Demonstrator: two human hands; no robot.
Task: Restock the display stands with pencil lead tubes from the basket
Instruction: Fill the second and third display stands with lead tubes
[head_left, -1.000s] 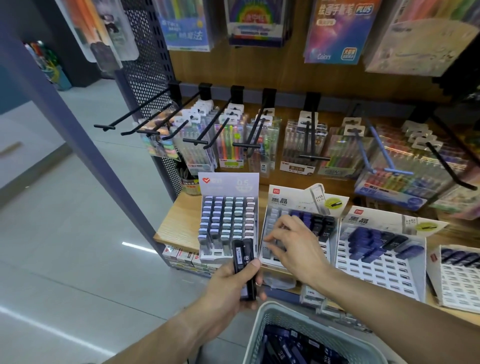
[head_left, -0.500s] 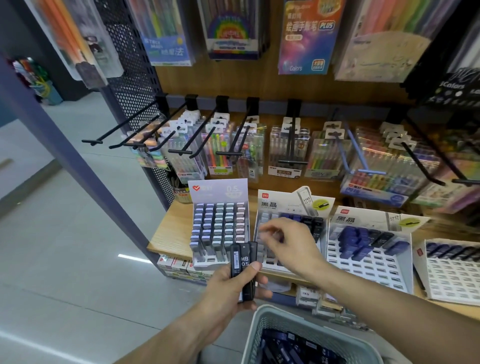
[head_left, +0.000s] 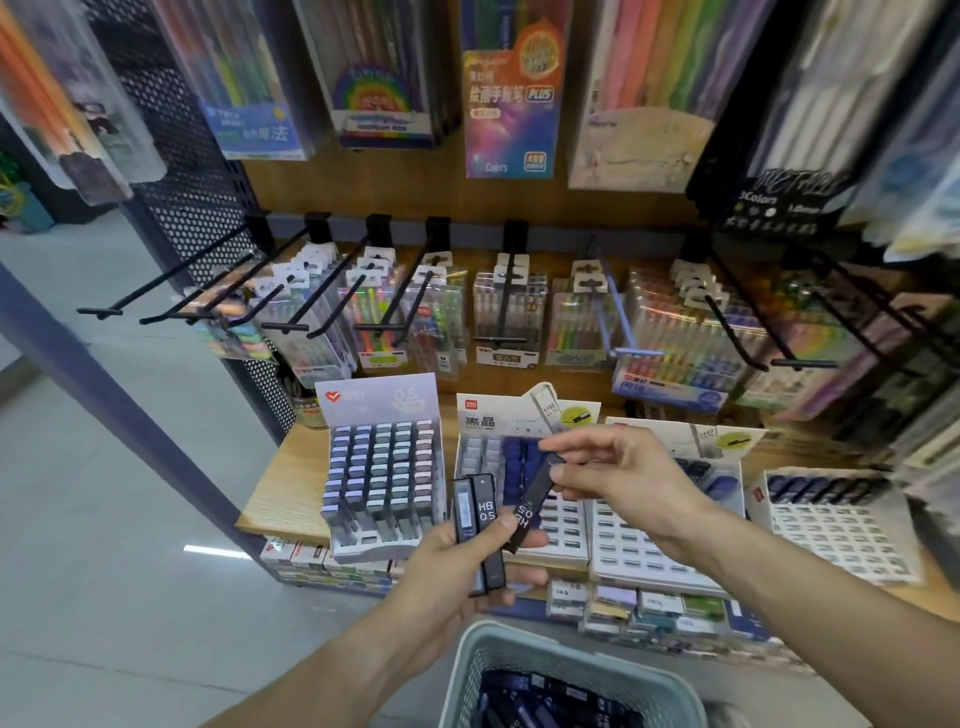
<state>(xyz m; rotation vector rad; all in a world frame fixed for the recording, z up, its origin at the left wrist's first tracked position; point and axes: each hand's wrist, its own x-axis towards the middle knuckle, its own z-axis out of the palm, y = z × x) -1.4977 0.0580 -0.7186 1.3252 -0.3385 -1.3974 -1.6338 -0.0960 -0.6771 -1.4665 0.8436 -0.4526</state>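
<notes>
My left hand (head_left: 457, 577) grips two black HB 0.5 lead tubes (head_left: 480, 525) upright in front of the shelf. My right hand (head_left: 623, 478) pinches the top of a third black lead tube (head_left: 532, 506), tilted, its lower end against my left fingers. Behind the hands stands a white display stand (head_left: 524, 415) with dark blue tubes in its top rows and open slots below. A grey stand (head_left: 382, 467) to its left is full of grey-capped tubes. The grey basket (head_left: 524, 654) at the bottom holds several dark tubes.
Two more white stands (head_left: 675, 551) (head_left: 841, 530) with many open slots sit to the right on the wooden shelf (head_left: 283, 488). Black hooks (head_left: 218, 291) with pen packs jut out above. Small boxes (head_left: 644, 608) line the shelf below. Open floor lies to the left.
My right hand left the white stand's slots and came back toward my left hand, and now pinches one tube from the bundle. The camera tilted upward a little.
</notes>
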